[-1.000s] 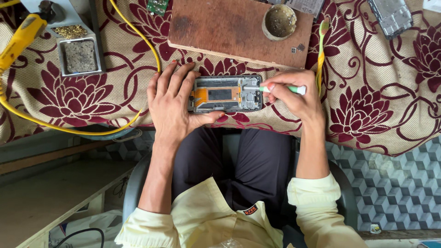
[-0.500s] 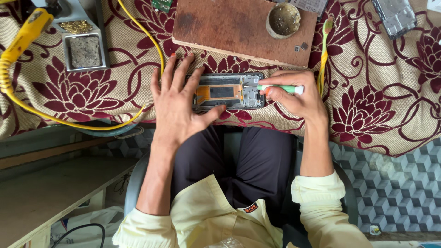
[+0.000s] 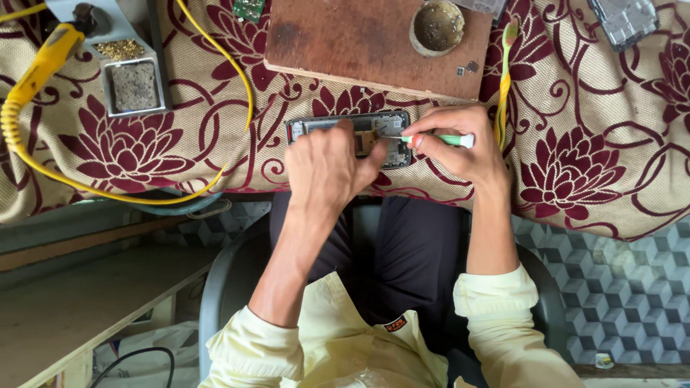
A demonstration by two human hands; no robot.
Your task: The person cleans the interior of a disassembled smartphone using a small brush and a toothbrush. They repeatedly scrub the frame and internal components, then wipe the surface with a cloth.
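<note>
An opened phone (image 3: 316, 128) with its back off lies on the flowered cloth (image 3: 575, 158) at the table's near edge. My left hand (image 3: 327, 169) rests over the phone's middle, fingers curled down onto its inner parts. My right hand (image 3: 460, 147) is shut on a small screwdriver (image 3: 442, 139) with a green and white handle. Its tip points left into the phone's right half, next to my left fingertips. Most of the phone's centre is hidden under my left hand.
A wooden board (image 3: 359, 43) with a round tin (image 3: 437, 27) lies behind the phone. A yellow-green toothbrush (image 3: 504, 79) lies right of it. At the left stand a soldering stand with sponge (image 3: 133, 85) and a yellow coiled cable (image 3: 29, 93). A clear phone part (image 3: 624, 21) sits far right.
My left hand went from lying flat with spread fingers on the phone to curled over its middle. The view shifted, so the phone sits further right. The screwdriver stays at the phone's right half.
</note>
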